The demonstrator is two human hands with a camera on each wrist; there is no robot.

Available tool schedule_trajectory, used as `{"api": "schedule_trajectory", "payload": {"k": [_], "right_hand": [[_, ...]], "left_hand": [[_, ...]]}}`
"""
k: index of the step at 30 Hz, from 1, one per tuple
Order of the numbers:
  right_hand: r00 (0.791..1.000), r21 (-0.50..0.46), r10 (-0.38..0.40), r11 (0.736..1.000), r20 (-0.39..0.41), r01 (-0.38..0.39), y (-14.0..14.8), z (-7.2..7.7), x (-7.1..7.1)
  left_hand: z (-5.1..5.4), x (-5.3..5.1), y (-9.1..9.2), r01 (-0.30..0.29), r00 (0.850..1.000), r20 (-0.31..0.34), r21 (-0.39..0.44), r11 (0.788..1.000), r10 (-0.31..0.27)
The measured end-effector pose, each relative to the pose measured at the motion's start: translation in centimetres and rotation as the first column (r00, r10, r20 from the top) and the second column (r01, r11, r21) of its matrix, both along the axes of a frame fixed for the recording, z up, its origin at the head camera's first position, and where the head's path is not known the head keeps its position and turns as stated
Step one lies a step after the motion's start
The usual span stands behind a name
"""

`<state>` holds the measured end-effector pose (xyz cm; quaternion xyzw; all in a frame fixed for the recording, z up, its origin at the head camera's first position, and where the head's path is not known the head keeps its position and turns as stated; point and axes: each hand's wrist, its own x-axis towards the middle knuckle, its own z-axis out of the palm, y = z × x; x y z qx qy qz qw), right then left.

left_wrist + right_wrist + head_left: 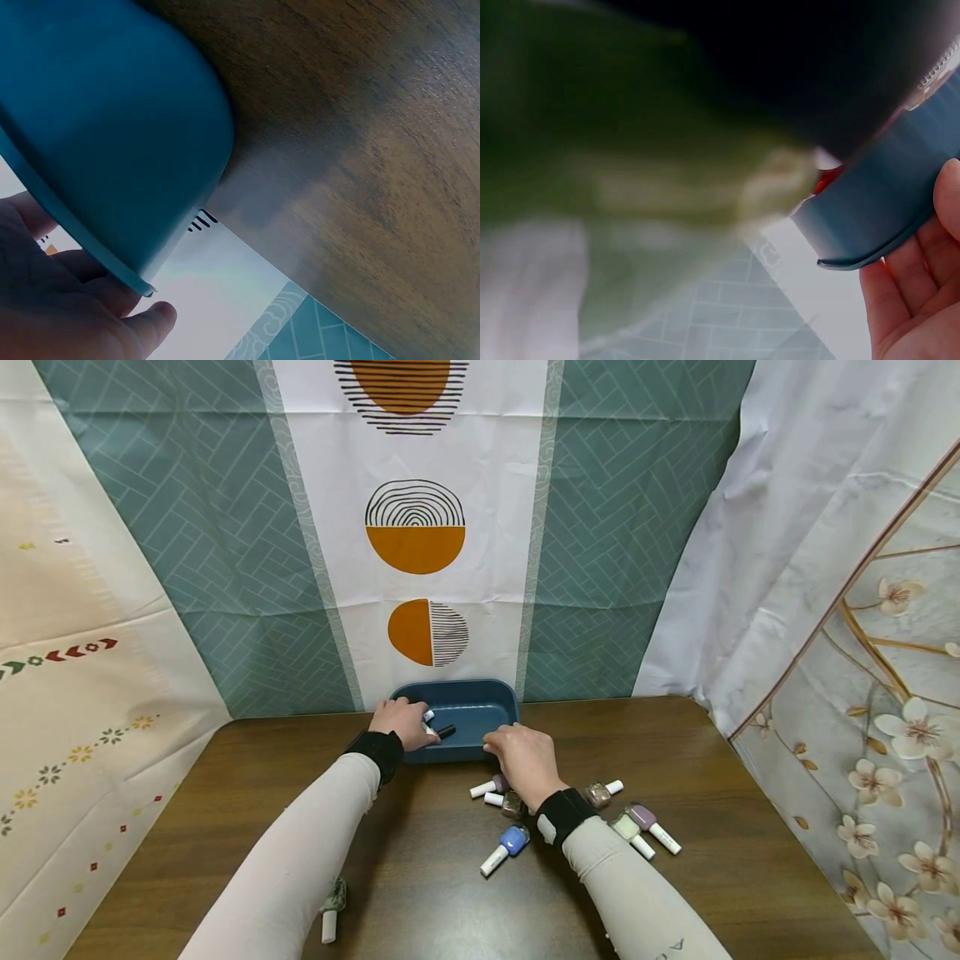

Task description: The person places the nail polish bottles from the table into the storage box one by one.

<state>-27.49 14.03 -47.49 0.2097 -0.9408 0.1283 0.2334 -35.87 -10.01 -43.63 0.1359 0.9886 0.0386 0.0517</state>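
At the back of the table stands a blue tray (472, 752). My left hand (400, 721) is over its left side, the fingers passing behind the rim (67, 221) in the left wrist view. White caps (429, 717) show beside the left thumb and a black cap (447, 732) lies just past it; whether the fingers hold a bottle is hidden. With my right hand (527, 760) I grip the tray's near right corner. In the right wrist view the thumb (949, 199) presses the outer wall (885, 202) and the fingers (911, 281) reach past the rim.
Nail polish bottles lie by my right arm: blue (514, 839), pale green (626, 827), purple (642, 816) and glittery brown (597, 794). Other bottles (513, 805) lie before the tray. A dark green one (334, 895) is near my left forearm. A curtain (600, 568) hangs behind.
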Motion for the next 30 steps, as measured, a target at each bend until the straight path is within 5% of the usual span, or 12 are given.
{"api": "schedule_trajectory", "payload": {"k": [30], "right_hand": [[1.0,0.006,0.004,1.0,-0.018,-0.003,0.03,-0.14,-0.05]], "left_hand": [[-0.16,0.09,0.05,-0.021,1.0,0.024,0.039,0.999,0.02]]}}
